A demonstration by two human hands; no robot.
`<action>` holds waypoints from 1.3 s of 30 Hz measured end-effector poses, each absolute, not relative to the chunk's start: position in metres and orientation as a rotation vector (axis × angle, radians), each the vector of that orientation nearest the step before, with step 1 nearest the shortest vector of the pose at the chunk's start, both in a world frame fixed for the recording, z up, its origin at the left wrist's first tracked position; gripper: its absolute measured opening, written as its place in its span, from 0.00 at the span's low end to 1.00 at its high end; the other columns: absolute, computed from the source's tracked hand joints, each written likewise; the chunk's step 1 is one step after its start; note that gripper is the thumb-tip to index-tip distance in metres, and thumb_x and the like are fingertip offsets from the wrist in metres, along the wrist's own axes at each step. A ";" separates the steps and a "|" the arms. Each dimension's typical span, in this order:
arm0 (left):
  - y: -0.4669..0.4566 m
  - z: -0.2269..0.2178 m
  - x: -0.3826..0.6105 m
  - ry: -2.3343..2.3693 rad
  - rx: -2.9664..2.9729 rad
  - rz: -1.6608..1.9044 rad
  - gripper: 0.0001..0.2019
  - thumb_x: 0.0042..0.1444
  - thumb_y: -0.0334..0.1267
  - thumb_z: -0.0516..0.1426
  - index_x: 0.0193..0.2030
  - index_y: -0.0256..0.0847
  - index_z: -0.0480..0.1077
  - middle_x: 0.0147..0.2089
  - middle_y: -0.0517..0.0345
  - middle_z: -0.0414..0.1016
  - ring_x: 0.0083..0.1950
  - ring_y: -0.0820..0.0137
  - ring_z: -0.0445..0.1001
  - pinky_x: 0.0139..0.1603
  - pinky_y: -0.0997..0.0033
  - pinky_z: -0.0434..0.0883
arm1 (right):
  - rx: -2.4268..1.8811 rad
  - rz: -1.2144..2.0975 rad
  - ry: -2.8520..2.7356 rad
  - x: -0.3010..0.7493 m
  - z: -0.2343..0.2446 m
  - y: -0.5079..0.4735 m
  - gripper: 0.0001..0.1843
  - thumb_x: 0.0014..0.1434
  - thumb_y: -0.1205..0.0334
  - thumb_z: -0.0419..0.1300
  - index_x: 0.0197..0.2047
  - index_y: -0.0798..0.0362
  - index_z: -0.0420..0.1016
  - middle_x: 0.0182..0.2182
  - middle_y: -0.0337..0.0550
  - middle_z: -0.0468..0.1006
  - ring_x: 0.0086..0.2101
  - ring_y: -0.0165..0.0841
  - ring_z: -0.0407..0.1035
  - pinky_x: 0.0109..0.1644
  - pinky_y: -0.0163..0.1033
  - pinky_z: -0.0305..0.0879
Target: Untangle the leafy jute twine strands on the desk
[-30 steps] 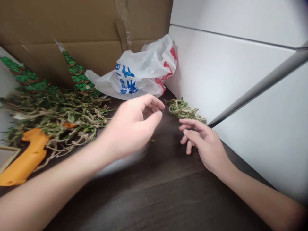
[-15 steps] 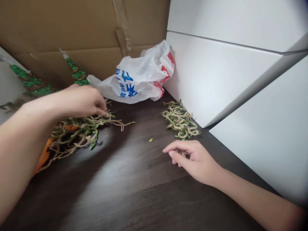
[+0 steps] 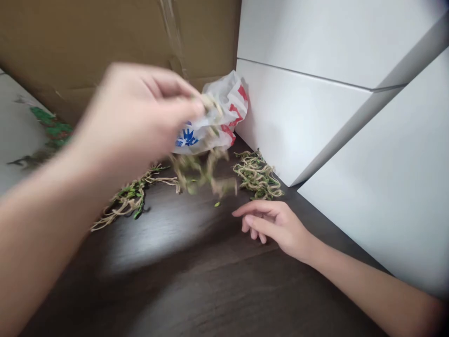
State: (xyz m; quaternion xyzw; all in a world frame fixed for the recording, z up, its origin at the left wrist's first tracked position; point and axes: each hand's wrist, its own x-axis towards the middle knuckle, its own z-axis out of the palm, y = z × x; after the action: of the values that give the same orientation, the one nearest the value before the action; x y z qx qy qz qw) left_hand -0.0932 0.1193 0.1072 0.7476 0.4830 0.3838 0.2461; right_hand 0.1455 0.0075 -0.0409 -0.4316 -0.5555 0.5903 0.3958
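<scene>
left hand (image 3: 133,112): raised, blurred, fingers pinched on dangling vine tangle (image 3: 203,168)
right hand (image 3: 277,227): half curled, empty, just below vine pile (image 3: 257,175)
behind left hand: plastic bag (image 3: 224,105)

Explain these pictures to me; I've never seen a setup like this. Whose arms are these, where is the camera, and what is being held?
There's no machine here: these are a person's two bare arms, filmed by a camera worn on their head, looking forward and down. The left hand, blurred by motion, pinches a tangled vine sprig with small green leaves. The right hand is open and holds nothing. On the dark wood surface lie two more vine heaps. Behind are a crumpled plastic bag, brown cardboard and a white panel.
</scene>
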 end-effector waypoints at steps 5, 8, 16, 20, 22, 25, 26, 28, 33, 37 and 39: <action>0.050 0.008 -0.032 1.116 2.194 0.879 0.08 0.66 0.36 0.58 0.45 0.41 0.80 0.33 0.58 0.84 0.29 0.69 0.79 0.28 0.70 0.71 | -0.821 1.712 -0.978 0.144 -0.039 0.012 0.20 0.67 0.43 0.63 0.45 0.51 0.84 0.33 0.43 0.78 0.29 0.32 0.71 0.22 0.33 0.63; 0.036 -0.033 -0.028 0.970 2.517 0.957 0.12 0.68 0.32 0.55 0.55 0.40 0.74 0.37 0.57 0.86 0.32 0.65 0.83 0.32 0.68 0.74 | -0.873 1.733 -0.810 0.145 -0.037 0.016 0.14 0.66 0.49 0.67 0.40 0.51 0.84 0.29 0.39 0.74 0.28 0.29 0.66 0.26 0.32 0.61; 0.035 -0.038 -0.038 0.980 2.813 0.770 0.18 0.70 0.38 0.54 0.63 0.35 0.63 0.34 0.54 0.85 0.23 0.63 0.79 0.23 0.66 0.66 | -0.891 1.592 -0.737 0.153 -0.032 0.022 0.12 0.67 0.53 0.67 0.49 0.48 0.84 0.40 0.40 0.80 0.40 0.31 0.71 0.45 0.37 0.66; 0.052 -0.031 -0.041 1.091 2.991 0.361 0.12 0.72 0.44 0.52 0.43 0.39 0.70 0.29 0.52 0.81 0.25 0.58 0.79 0.21 0.66 0.59 | -0.883 1.565 -0.662 0.158 -0.030 0.025 0.12 0.63 0.61 0.67 0.50 0.48 0.82 0.33 0.37 0.79 0.38 0.32 0.72 0.47 0.38 0.66; 0.067 -0.029 -0.045 1.115 3.091 0.221 0.18 0.73 0.49 0.50 0.37 0.40 0.72 0.28 0.49 0.81 0.25 0.56 0.79 0.22 0.66 0.58 | -0.868 1.565 -0.634 0.159 -0.029 0.025 0.14 0.61 0.64 0.68 0.51 0.48 0.82 0.31 0.36 0.79 0.38 0.32 0.72 0.49 0.39 0.66; 0.090 -0.026 -0.056 1.192 3.154 0.228 0.19 0.71 0.51 0.53 0.35 0.40 0.73 0.29 0.48 0.80 0.27 0.57 0.78 0.24 0.66 0.56 | -0.871 1.566 -0.624 0.158 -0.028 0.024 0.15 0.60 0.64 0.68 0.51 0.49 0.82 0.31 0.36 0.78 0.38 0.33 0.72 0.49 0.39 0.67; 0.097 -0.025 -0.060 1.231 3.167 0.264 0.18 0.70 0.50 0.53 0.35 0.40 0.73 0.29 0.48 0.80 0.27 0.57 0.78 0.25 0.67 0.55 | -0.876 1.567 -0.623 0.157 -0.028 0.023 0.15 0.60 0.64 0.69 0.51 0.49 0.82 0.31 0.36 0.78 0.38 0.33 0.72 0.48 0.39 0.68; 0.106 -0.023 -0.067 1.361 3.168 0.401 0.18 0.71 0.48 0.52 0.34 0.41 0.74 0.30 0.48 0.79 0.29 0.58 0.77 0.27 0.66 0.54 | -0.884 1.569 -0.624 0.154 -0.029 0.023 0.12 0.62 0.60 0.69 0.49 0.48 0.82 0.32 0.37 0.78 0.39 0.33 0.73 0.50 0.39 0.68; 0.108 -0.018 -0.072 1.210 3.073 0.457 0.19 0.55 0.42 0.58 0.52 0.38 0.75 0.41 0.45 0.80 0.36 0.53 0.77 0.35 0.58 0.63 | -0.873 1.516 -0.653 0.152 -0.032 0.024 0.14 0.68 0.50 0.65 0.35 0.51 0.79 0.33 0.40 0.79 0.44 0.35 0.75 0.53 0.41 0.68; 0.090 -0.016 -0.062 0.662 2.889 0.556 0.32 0.47 0.39 0.58 0.62 0.36 0.68 0.55 0.39 0.76 0.51 0.48 0.74 0.51 0.47 0.66 | -0.996 1.393 -0.842 0.152 -0.032 0.023 0.15 0.68 0.48 0.65 0.39 0.52 0.79 0.24 0.35 0.70 0.32 0.31 0.70 0.41 0.37 0.65; 0.076 -0.018 -0.054 0.600 2.579 0.798 0.20 0.51 0.38 0.57 0.52 0.37 0.69 0.49 0.44 0.76 0.48 0.54 0.73 0.51 0.51 0.67 | -1.018 1.358 -0.910 0.150 -0.031 0.020 0.14 0.69 0.49 0.64 0.41 0.52 0.78 0.20 0.30 0.61 0.25 0.29 0.62 0.34 0.36 0.59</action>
State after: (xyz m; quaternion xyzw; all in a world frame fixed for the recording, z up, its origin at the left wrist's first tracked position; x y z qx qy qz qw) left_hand -0.0540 0.0761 -0.0184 0.9161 0.2132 0.2834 0.1868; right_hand 0.1505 0.0201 -0.0309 -0.4338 -0.3880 0.5788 0.5712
